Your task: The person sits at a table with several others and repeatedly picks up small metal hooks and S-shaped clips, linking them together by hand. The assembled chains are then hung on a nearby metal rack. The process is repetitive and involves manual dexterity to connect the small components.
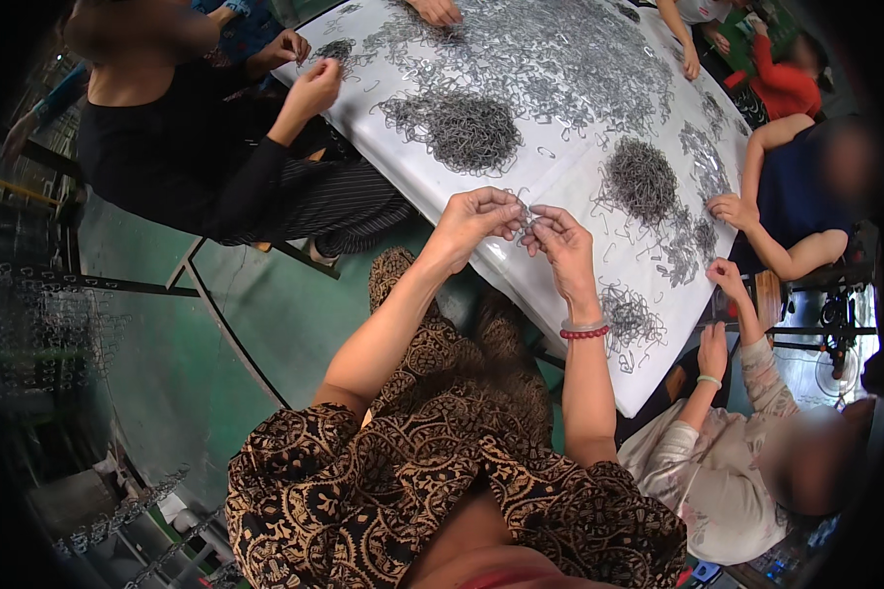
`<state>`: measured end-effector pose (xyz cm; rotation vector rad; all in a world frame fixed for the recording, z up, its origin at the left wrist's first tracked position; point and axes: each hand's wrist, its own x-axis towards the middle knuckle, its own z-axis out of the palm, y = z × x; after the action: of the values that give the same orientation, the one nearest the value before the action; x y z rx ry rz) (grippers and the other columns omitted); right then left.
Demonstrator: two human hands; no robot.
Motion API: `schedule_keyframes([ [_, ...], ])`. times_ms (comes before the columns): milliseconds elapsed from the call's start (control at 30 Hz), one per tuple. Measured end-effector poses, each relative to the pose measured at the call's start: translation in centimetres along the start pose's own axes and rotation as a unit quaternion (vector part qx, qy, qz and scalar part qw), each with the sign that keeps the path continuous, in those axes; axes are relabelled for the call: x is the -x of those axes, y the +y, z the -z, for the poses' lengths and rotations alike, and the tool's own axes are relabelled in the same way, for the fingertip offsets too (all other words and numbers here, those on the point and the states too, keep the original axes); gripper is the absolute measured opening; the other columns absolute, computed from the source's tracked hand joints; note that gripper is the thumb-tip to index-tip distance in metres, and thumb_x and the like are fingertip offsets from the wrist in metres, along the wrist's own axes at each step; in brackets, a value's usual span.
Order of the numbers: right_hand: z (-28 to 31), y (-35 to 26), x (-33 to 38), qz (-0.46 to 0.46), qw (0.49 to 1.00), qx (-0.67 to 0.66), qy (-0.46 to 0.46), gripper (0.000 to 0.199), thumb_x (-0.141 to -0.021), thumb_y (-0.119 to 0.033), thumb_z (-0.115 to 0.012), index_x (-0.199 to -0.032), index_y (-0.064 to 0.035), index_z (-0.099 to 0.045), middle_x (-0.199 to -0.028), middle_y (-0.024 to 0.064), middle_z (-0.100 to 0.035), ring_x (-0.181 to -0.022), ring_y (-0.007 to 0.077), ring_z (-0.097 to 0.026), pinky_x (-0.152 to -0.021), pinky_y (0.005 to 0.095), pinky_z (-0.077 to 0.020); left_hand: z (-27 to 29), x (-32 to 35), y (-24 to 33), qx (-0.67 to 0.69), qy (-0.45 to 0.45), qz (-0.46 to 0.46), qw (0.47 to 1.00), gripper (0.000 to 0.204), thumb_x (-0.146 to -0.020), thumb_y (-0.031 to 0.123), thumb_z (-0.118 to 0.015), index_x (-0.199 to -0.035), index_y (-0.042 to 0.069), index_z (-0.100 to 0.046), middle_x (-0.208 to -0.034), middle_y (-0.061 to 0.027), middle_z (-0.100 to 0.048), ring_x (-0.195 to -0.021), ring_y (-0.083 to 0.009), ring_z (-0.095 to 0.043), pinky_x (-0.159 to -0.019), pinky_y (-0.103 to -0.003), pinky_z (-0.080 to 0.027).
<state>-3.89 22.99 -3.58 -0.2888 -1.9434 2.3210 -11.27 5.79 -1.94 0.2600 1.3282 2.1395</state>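
Observation:
My left hand (474,224) and my right hand (563,245) meet over the near corner of the white-covered table (509,271). Both have their fingers pinched together, almost touching. Between the fingertips is a small bent metal wire piece (524,210), too small to make out fully. A pale bangle and a red bead bracelet (584,333) circle my right wrist. Beyond my left hand lies a dense heap of grey wire hooks (469,133). Another heap of hooks (642,180) sits to the right of my hands, and a looser pile (627,319) lies beside my right wrist.
A broad spread of metal pieces (560,59) covers the far table. A person in black (196,157) works at the left. Others sit along the right, one in navy (805,187), one in pale clothes (722,461). A metal frame (224,324) stands on the green floor (265,294).

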Motion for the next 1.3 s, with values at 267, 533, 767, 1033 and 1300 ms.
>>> schedule_keyframes([
  [267, -0.2, -0.2, 2.1, 0.032, 0.997, -0.073, 0.009, 0.012, -0.091, -0.002, -0.061, -0.100, 0.0059, -0.064, -0.083, 0.0095, -0.066, -0.074, 0.0140, -0.062, -0.065, 0.0236, -0.0481, -0.8, 1.3, -0.1, 0.092, -0.060, 0.062, 0.992, 0.016, -0.091, 0.011, -0.065, -0.099, -0.003, -0.064, -0.087, -0.0080, -0.066, -0.078, -0.0126, -0.065, -0.070, -0.022, -0.056],
  [533, -1.9, -1.5, 3.4, 0.107, 0.994, 0.015, 0.025, 0.012, -0.089, 0.002, -0.063, -0.100, 0.0063, -0.063, -0.089, 0.0114, -0.068, -0.080, 0.0146, -0.066, -0.069, 0.0248, -0.0498, -1.4, 2.7, -0.4, -0.192, 0.010, -0.060, 0.980, 0.016, -0.087, 0.012, -0.070, -0.096, -0.002, -0.067, -0.083, -0.0029, -0.067, -0.076, -0.0101, -0.061, -0.067, -0.024, -0.049],
  [767, -2.8, -1.6, 3.6, 0.073, 0.992, 0.034, 0.092, 0.013, -0.087, 0.004, -0.063, -0.099, 0.0068, -0.065, -0.091, 0.0118, -0.069, -0.080, 0.0170, -0.068, -0.071, 0.0260, -0.0554, -2.3, 3.4, -0.2, -0.324, 0.083, -0.210, 0.919, 0.015, -0.085, 0.008, -0.069, -0.093, -0.004, -0.066, -0.090, -0.0115, -0.066, -0.079, -0.0168, -0.066, -0.068, -0.030, -0.053],
  [1033, -2.7, 1.0, 3.4, 0.234, 0.963, 0.108, 0.081, 0.015, -0.085, -0.004, -0.066, -0.099, 0.0023, -0.068, -0.093, 0.0090, -0.070, -0.082, 0.0134, -0.066, -0.072, 0.0281, -0.0546, -3.0, 4.9, -2.9, -0.401, 0.158, -0.233, 0.872, 0.014, -0.085, 0.003, -0.064, -0.099, -0.001, -0.063, -0.094, -0.0142, -0.068, -0.085, -0.0237, -0.066, -0.076, -0.034, -0.052],
  [1300, -4.2, -2.2, 4.4, 0.203, 0.966, 0.094, 0.129, 0.010, -0.081, -0.002, -0.063, -0.088, 0.0030, -0.069, -0.078, 0.0122, -0.068, -0.064, 0.0187, -0.065, -0.059, 0.0303, -0.0505, -1.8, 3.5, -0.9, -0.373, 0.060, -0.244, 0.893, 0.018, -0.099, 0.008, -0.052, -0.106, -0.008, -0.057, -0.103, -0.0122, -0.062, -0.096, -0.0187, -0.059, -0.089, -0.031, -0.048],
])
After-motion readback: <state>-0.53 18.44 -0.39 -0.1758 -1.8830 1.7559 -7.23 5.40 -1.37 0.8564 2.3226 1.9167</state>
